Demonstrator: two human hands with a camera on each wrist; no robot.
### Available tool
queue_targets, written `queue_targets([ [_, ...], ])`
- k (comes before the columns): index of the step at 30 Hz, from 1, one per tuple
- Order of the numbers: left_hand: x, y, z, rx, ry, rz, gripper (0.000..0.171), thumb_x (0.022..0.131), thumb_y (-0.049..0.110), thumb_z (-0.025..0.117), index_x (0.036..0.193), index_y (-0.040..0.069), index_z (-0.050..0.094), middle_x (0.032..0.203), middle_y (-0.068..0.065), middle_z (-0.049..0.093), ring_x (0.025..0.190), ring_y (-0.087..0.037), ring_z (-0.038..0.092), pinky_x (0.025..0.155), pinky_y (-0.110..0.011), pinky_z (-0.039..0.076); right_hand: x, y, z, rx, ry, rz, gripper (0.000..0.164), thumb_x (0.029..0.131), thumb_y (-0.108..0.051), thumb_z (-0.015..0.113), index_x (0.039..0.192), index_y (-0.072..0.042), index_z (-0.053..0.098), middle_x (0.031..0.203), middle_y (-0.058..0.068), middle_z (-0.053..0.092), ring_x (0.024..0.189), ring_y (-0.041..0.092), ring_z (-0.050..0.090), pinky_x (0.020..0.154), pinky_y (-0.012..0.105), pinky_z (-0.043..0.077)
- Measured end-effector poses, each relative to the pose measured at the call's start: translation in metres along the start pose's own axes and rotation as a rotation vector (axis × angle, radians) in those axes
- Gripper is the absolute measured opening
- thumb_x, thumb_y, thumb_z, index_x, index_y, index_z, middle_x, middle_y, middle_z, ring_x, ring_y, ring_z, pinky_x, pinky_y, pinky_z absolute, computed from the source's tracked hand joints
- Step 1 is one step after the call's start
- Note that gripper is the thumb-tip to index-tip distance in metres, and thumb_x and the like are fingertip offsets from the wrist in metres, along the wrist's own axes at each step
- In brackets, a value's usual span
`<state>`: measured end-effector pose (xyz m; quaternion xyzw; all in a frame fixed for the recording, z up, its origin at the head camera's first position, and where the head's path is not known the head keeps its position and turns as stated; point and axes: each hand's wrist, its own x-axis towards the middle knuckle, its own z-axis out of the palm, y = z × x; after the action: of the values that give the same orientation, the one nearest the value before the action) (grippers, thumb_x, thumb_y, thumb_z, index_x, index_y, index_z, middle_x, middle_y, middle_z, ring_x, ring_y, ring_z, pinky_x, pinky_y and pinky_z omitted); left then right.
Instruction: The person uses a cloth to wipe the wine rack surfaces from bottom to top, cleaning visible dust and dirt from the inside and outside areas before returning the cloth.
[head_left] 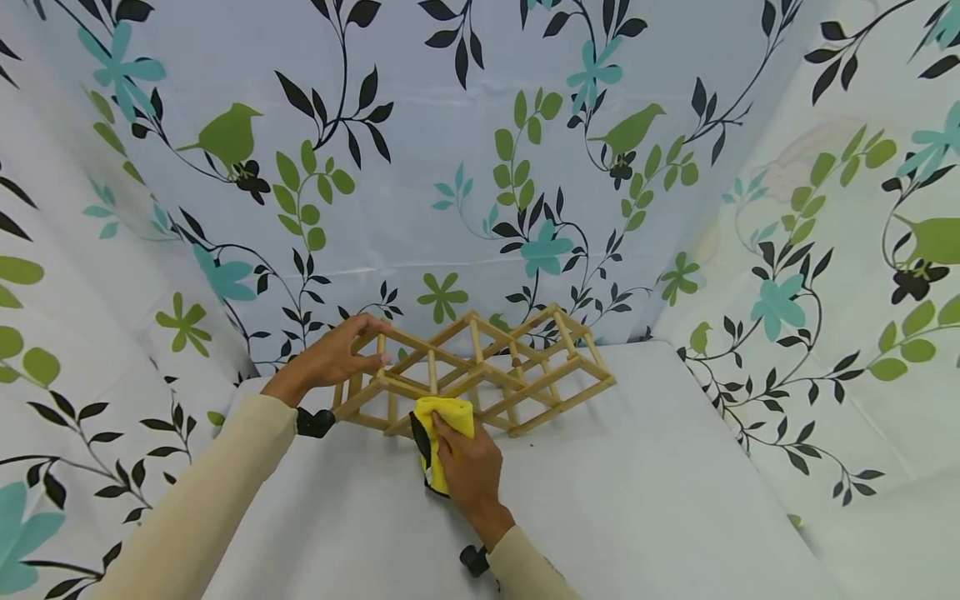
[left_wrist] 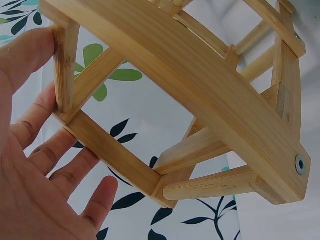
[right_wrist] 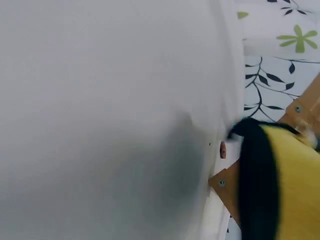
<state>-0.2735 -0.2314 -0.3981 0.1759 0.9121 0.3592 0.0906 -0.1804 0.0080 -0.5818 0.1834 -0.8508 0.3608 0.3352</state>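
Note:
A lattice-shaped wooden wine rack stands toward the back of the white table, its bars joined by round dowels. At its left end my left hand grips the frame; in the left wrist view, the thumb and fingers of this hand are around an end post of the rack. My right hand holds a folded yellow cloth with black edging against the rack's front lower bars. The right wrist view shows the cloth blurred, overlapping a corner of the rack; the right fingers are hidden there.
The white tabletop extends in front and to the right of the rack. A patterned curtain with leaves, birds and flowers rises directly behind the rack and along both sides.

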Motion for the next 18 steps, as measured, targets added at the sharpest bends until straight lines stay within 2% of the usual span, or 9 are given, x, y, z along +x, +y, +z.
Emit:
queue_targets([
  [3,-0.002,-0.003,0.000,-0.005,0.002,-0.008,0.051,0.096,0.029,0.068,0.139,0.010,0.046,0.155,-0.017,0.035,0.146,-0.045,0.026,0.111,-0.069,0.031,-0.002,-0.002,0.001,-0.028,-0.304,0.052,0.042,0.092,-0.028,0.074,0.127,-0.048,0.062,0.116,-0.002,0.071,0.093,0.013,0.069,0.073,0.028,0.058],
  [4,-0.003,-0.004,0.000,-0.011,0.004,-0.010,0.051,0.096,0.028,0.068,0.138,0.010,0.046,0.155,-0.017,0.035,0.146,-0.045,0.026,0.111,-0.068,0.031,-0.005,-0.003,0.001,-0.031,-0.363,0.056,0.042,0.092,-0.030,0.073,0.127,-0.051,0.060,0.116,-0.004,0.071,0.092,0.011,0.068,0.072,0.027,0.057],
  [5,-0.003,-0.004,0.000,-0.016,0.004,-0.007,0.050,0.096,0.027,0.068,0.138,0.010,0.046,0.155,-0.017,0.035,0.146,-0.045,0.026,0.111,-0.068,0.031,-0.007,-0.003,0.000,-0.030,-0.387,0.057,0.043,0.092,-0.031,0.073,0.127,-0.052,0.060,0.115,-0.005,0.071,0.091,0.010,0.067,0.071,0.026,0.057],
  [6,-0.002,-0.005,0.000,-0.021,0.003,0.000,0.050,0.096,0.027,0.068,0.138,0.009,0.046,0.156,-0.016,0.035,0.147,-0.045,0.026,0.111,-0.068,0.031,-0.009,-0.002,-0.001,-0.019,-0.373,0.061,0.043,0.092,-0.029,0.073,0.127,-0.051,0.060,0.116,-0.005,0.071,0.093,0.010,0.067,0.073,0.026,0.057],
  [7,-0.002,-0.004,0.000,-0.024,0.003,0.003,0.050,0.097,0.026,0.068,0.138,0.009,0.046,0.156,-0.015,0.035,0.147,-0.044,0.025,0.111,-0.068,0.032,-0.011,0.000,-0.002,-0.012,-0.305,0.046,0.044,0.090,-0.027,0.075,0.126,-0.049,0.062,0.116,-0.004,0.071,0.095,0.011,0.068,0.074,0.028,0.058],
  [10,-0.001,-0.001,-0.001,-0.025,0.003,0.003,0.049,0.096,0.026,0.068,0.138,0.010,0.047,0.156,-0.014,0.036,0.147,-0.045,0.025,0.111,-0.068,0.032,-0.010,0.010,-0.006,0.011,-0.019,-0.020,0.042,0.085,-0.018,0.079,0.122,-0.037,0.070,0.108,0.002,0.072,0.090,0.015,0.069,0.072,0.031,0.060],
  [12,-0.001,0.000,-0.003,-0.015,0.002,-0.007,0.049,0.096,0.027,0.068,0.138,0.012,0.047,0.156,-0.015,0.036,0.147,-0.045,0.026,0.111,-0.069,0.031,-0.005,0.018,-0.010,-0.030,0.069,-0.028,0.042,0.085,-0.017,0.079,0.123,-0.034,0.071,0.106,0.005,0.072,0.088,0.019,0.070,0.071,0.034,0.061],
  [14,-0.001,0.001,-0.003,-0.009,0.004,-0.034,0.049,0.096,0.030,0.068,0.138,0.015,0.047,0.156,-0.016,0.036,0.147,-0.045,0.027,0.110,-0.069,0.031,-0.001,0.027,-0.013,-0.070,0.068,0.012,0.042,0.085,-0.018,0.079,0.123,-0.034,0.071,0.104,0.006,0.073,0.086,0.021,0.071,0.068,0.036,0.061],
  [18,0.000,-0.001,-0.002,-0.009,-0.009,-0.054,0.051,0.096,0.035,0.068,0.138,0.018,0.047,0.157,-0.014,0.035,0.147,-0.044,0.027,0.111,-0.069,0.031,0.000,0.038,-0.024,-0.129,-0.026,0.207,0.043,0.085,-0.018,0.078,0.120,-0.041,0.070,0.101,0.003,0.073,0.075,0.017,0.066,0.057,0.032,0.053],
])
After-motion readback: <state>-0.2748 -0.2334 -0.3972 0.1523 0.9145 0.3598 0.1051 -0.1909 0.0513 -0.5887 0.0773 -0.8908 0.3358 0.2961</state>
